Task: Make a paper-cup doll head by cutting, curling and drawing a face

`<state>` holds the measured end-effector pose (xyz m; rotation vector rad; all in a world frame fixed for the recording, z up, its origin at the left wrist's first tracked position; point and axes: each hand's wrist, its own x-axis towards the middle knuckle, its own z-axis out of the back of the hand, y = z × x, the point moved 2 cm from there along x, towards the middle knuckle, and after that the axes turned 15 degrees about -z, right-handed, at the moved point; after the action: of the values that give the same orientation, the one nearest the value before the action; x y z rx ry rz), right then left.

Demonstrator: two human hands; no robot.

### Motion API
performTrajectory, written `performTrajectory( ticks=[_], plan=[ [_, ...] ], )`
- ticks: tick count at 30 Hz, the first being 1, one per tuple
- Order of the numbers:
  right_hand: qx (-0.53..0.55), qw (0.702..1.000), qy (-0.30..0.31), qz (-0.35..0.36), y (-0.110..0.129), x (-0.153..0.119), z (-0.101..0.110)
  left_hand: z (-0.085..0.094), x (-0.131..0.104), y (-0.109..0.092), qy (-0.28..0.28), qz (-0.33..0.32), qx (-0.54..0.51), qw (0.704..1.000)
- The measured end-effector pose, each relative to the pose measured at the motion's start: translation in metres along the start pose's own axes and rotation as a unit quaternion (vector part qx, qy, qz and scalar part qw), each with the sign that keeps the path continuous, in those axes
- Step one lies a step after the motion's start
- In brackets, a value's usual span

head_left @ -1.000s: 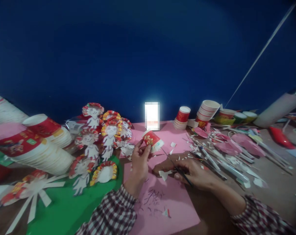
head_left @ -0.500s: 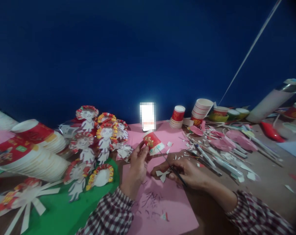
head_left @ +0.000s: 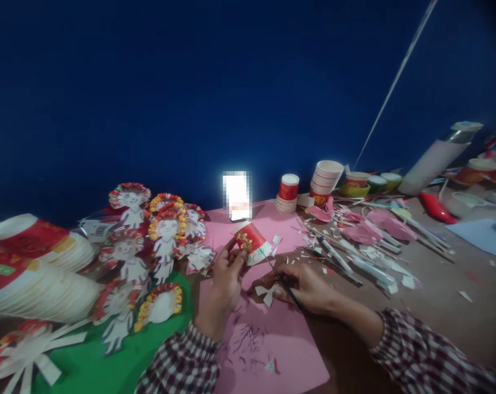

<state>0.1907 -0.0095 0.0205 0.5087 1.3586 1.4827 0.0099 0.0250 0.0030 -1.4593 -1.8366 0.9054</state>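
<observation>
Left hand (head_left: 227, 276) pinches the red-and-white paper cup (head_left: 250, 238); right hand (head_left: 307, 285) pinches a thin brush (head_left: 288, 290), best guided with light strokes.

And the held cup (head_left: 251, 236) looked smooth paper, the pink sheet (head_left: 291, 350) matt paper, the checked sleeves (head_left: 420, 350) woven cloth (that red object (head_left: 436, 208) gleamed like glossy plastic!).

Dim in here; past the left hand (head_left: 226, 279) a blown-out white rectangle (head_left: 237, 192), blocky with pixels, halos the dark blue wall (head_left: 190, 93). Shadow pools beneath the right hand (head_left: 307, 287). Far left of the hands, stacked cups (head_left: 53, 293) look stretched and soft; far right, the upper corner is black.
</observation>
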Motion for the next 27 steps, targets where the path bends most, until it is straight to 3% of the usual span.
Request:
performTrajectory(
  ticks=[7, 27],
  plan=[
    [-0.007, 1.000, -0.018, 0.016, 0.0008, -0.0002, -0.0004, -0.0026, -0.0023, -0.0013, -0.018, 0.008, -0.001, 1.000],
    [-0.039, 0.999, -0.035, 0.001, 0.0022, 0.0007, 0.0005, -0.0017, -0.0021, 0.0010, 0.004, -0.006, 0.024, 1.000]
  ],
)
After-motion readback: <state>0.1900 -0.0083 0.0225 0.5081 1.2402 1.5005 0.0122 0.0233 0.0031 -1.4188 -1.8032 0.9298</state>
